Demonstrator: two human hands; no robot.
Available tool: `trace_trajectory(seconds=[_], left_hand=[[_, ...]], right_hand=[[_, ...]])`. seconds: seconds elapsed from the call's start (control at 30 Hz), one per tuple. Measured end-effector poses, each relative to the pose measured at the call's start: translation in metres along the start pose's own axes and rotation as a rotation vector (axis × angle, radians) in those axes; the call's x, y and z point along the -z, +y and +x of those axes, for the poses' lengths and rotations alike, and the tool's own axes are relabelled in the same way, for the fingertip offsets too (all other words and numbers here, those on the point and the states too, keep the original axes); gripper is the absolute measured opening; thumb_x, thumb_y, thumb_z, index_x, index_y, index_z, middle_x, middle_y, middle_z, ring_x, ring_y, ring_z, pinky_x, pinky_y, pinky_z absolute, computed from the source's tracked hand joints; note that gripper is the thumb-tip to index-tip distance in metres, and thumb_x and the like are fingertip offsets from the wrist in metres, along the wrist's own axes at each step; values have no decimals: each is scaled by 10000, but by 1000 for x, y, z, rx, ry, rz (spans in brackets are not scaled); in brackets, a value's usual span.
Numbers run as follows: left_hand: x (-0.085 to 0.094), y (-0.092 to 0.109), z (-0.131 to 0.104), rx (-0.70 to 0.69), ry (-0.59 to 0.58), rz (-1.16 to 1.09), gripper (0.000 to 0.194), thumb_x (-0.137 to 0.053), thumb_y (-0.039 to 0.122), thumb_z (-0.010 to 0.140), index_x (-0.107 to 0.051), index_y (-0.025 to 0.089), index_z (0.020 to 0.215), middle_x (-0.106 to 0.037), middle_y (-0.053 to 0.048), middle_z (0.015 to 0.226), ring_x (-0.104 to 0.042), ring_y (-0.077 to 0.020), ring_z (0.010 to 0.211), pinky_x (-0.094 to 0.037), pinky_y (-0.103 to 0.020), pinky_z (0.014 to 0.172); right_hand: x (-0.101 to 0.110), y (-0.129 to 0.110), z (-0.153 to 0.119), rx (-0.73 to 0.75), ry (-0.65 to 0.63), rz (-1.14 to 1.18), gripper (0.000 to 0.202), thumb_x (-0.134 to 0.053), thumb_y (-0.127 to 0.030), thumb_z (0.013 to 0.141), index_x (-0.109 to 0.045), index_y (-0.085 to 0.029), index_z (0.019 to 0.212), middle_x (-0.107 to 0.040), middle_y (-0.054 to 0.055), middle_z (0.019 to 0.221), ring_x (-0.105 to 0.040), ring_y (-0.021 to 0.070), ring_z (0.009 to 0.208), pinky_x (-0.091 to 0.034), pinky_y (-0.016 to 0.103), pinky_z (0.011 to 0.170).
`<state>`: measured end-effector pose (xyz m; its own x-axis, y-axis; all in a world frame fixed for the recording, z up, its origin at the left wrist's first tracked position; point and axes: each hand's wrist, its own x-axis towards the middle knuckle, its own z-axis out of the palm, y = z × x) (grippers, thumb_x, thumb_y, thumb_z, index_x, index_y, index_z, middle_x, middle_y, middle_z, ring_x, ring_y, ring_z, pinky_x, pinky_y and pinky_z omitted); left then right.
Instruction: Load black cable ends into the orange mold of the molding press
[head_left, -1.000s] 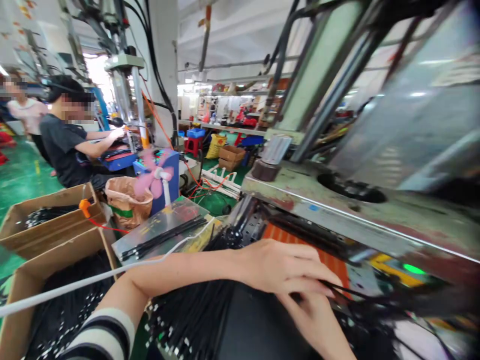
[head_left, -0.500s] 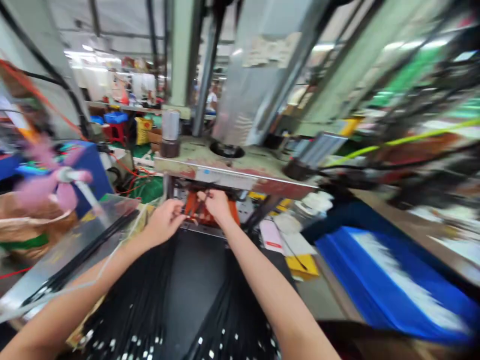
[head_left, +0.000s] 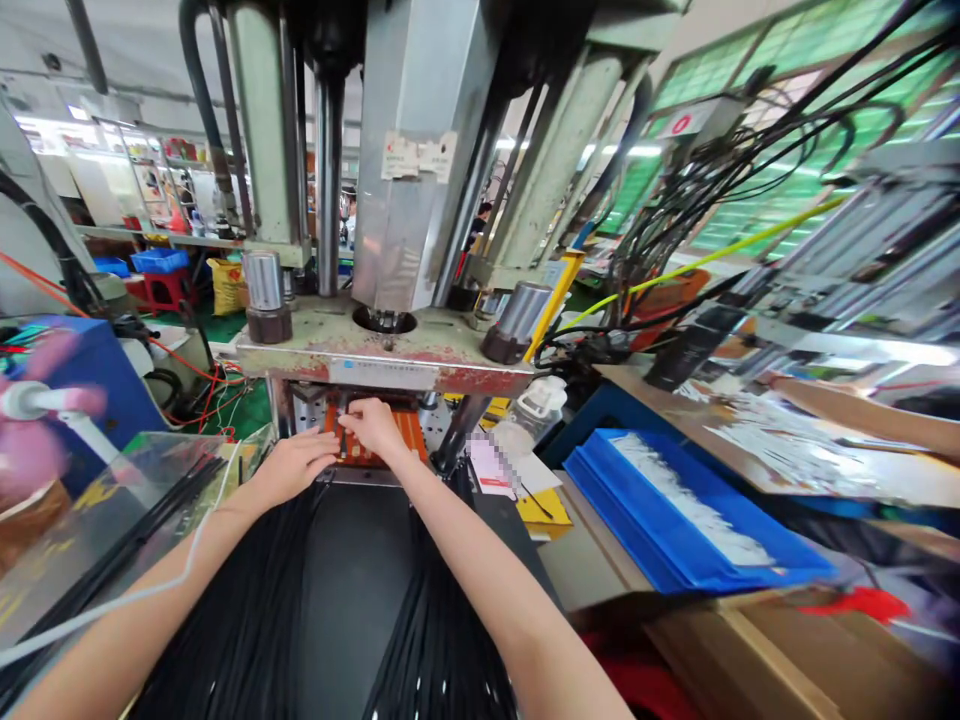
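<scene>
Inside a press, an orange mould block [head_left: 405, 428] lies on the lower plate under a worn metal crosspiece [head_left: 480, 376]. My left hand [head_left: 296, 466] is at the block's left edge, fingers stretched out, tips touching it. Over the block, my right hand [head_left: 371, 428] has its fingertips pinched together; a thin dark strand shows just below them, but what they hold is too small to make out. Black cables [head_left: 232, 590] hang in a thick bundle on the left, and more black cables [head_left: 439, 600] lie on the right, across a dark table [head_left: 349, 580].
A pink-bladed fan [head_left: 37, 400] stands at far left beside a clear sheet [head_left: 161, 500] bearing black cables. On the right are a blue tray [head_left: 637, 540] with white pieces, a plastic jug [head_left: 536, 405] and a cardboard box [head_left: 810, 650]. Steel columns [head_left: 465, 435] flank the mould.
The view has turned right and sharpened, so the press appears further left. My left fingers have gone from curled to stretched out. My right hand stays pinched over the block.
</scene>
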<state>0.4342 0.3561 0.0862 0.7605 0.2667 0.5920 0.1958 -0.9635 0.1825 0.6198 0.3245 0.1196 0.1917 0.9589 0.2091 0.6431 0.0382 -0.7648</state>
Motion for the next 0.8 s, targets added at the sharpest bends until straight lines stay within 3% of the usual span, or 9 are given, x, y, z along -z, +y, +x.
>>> trace_trajectory(seconds=[0.13,0.27,0.37,0.47,0.57,0.67,0.8], left_hand=[[-1,-4,1,61,-24,71,329,-457,337,948,-650,161,1147,-692,-75,1115,-616,-227,1110,-479,-410,1008],[10,5,1,-22,-210,145,386,-434,325,953,-563,168,1281,-569,-103,1320,-528,-228,1220,-408,-395,1056],[19,8,9,-40,-338,187,510,-413,410,949,-431,181,1405,-466,-114,1424,-455,-249,1289,-388,-416,1045],[16,4,30,75,-392,233,525,-287,425,976,-411,175,1421,-432,-104,1454,-408,-235,1332,-332,-417,1085],[4,-6,58,302,-464,222,559,-188,426,980,-437,159,1404,-430,-92,1455,-382,-226,1354,-279,-421,1126],[-10,-22,85,448,-504,159,548,-179,383,972,-492,153,1358,-471,-84,1425,-426,-211,1324,-318,-379,1108],[-21,-40,110,509,-428,127,499,-211,318,958,-521,152,1312,-526,-88,1375,-473,-184,1281,-355,-331,1072]], right_hand=[[4,-1,-12,59,8,-34,123,-627,-152,809,-713,-194,731,-702,2,723,-655,147,707,-432,198,673],[3,-2,-12,159,9,-206,149,-605,-148,838,-737,-190,784,-715,36,822,-656,169,819,-436,218,773],[1,0,6,122,-23,-257,155,-598,-144,850,-741,-204,856,-715,18,886,-650,151,843,-437,207,797],[5,0,22,5,55,-366,161,-576,-194,888,-719,-206,962,-702,35,1004,-627,164,942,-433,230,840],[10,-3,14,-75,142,-488,201,-509,-222,927,-686,-167,1004,-678,107,1035,-609,216,969,-432,302,832],[10,-5,-12,-37,97,-502,193,-525,-302,921,-671,-178,942,-665,107,954,-611,233,917,-430,326,789],[-1,-10,-24,-27,56,-527,232,-609,-426,870,-656,-199,878,-638,90,927,-602,249,903,-418,360,794]])
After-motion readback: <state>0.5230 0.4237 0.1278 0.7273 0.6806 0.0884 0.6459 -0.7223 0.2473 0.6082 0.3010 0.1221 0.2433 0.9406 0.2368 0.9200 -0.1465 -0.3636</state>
